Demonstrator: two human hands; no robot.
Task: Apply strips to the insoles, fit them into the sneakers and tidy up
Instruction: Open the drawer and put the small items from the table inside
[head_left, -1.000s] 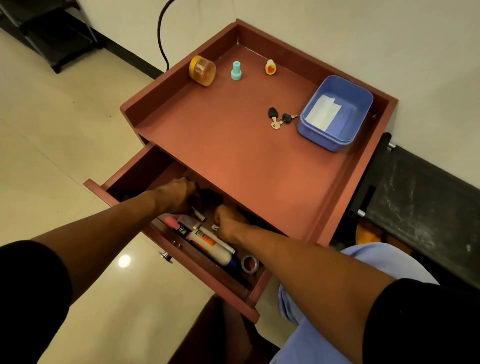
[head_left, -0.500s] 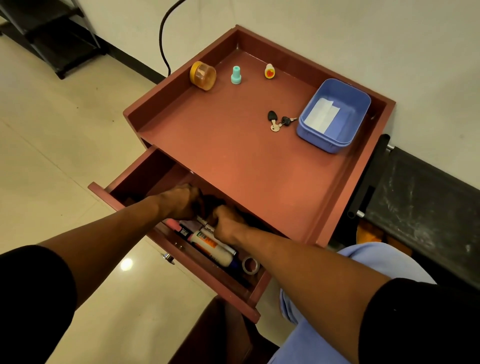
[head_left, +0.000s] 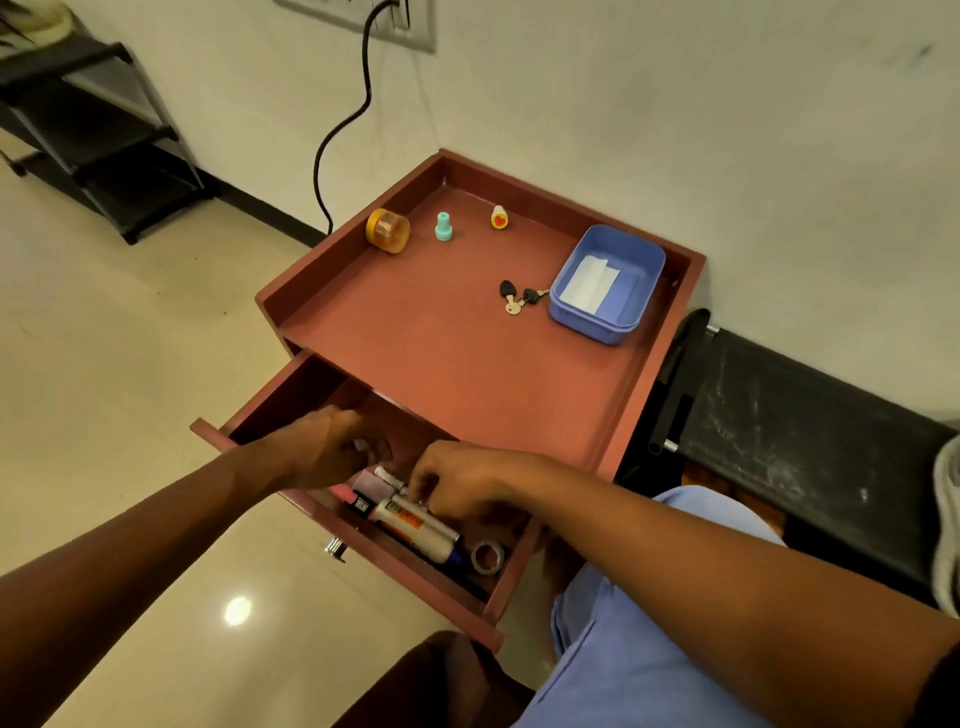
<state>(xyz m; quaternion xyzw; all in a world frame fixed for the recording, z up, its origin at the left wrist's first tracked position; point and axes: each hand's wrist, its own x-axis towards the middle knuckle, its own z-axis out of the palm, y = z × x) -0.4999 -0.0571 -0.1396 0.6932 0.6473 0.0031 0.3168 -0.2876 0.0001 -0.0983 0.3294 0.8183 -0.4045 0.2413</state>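
At lower centre, both my hands reach into the open drawer (head_left: 249, 415), left hand (head_left: 332, 447) and right hand (head_left: 457, 480) curled; contents unclear. I should sort items gently, avoiding the tape roll (head_left: 487, 557).

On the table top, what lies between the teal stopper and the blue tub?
In the head view, between the teal stopper and the blue tub lie a small heart-marked piece and the keys.

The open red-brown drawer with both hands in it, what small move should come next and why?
Probably lift both hands clear, with whatever they fetched. The left hand and right hand are curled over the markers in the open red-brown wooden drawer; whether either grips anything is hidden. The grey tape roll lies untouched.
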